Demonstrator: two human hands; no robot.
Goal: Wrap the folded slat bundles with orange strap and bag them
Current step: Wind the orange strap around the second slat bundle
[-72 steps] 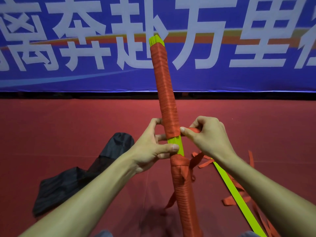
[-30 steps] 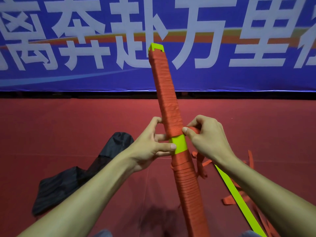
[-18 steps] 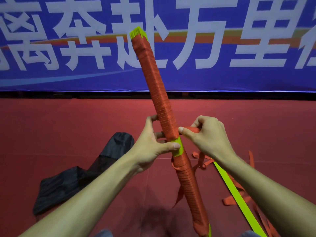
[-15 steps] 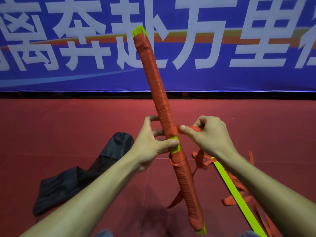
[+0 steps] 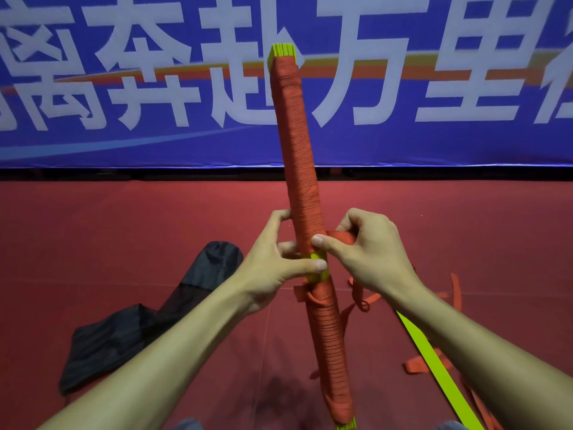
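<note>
The slat bundle (image 5: 299, 156) stands on end on the red floor (image 5: 124, 218). Its long axis runs from the bottom edge right of centre up to the upper centre of the frame, leaning slightly left. Orange strap (image 5: 339, 237) covers it above and below, leaving one bare yellow-green band (image 5: 322, 276) at mid-height, just where both hands meet. The left hand (image 5: 273, 268) comes in from the left, and its grip is curled round the bundle with the thumb laid across the bare band. The right hand (image 5: 369, 252) sits just to the right of the bundle, its grip pinching the free run of strap between thumb and curled fingers, right at the lower edge of the upper wrap. So the gap lies directly below the pinched strap, and the next turns likely need to go down the axis and round it to close that band. The black bag (image 5: 139, 324) lies at lower left, nearer the left arm.
</note>
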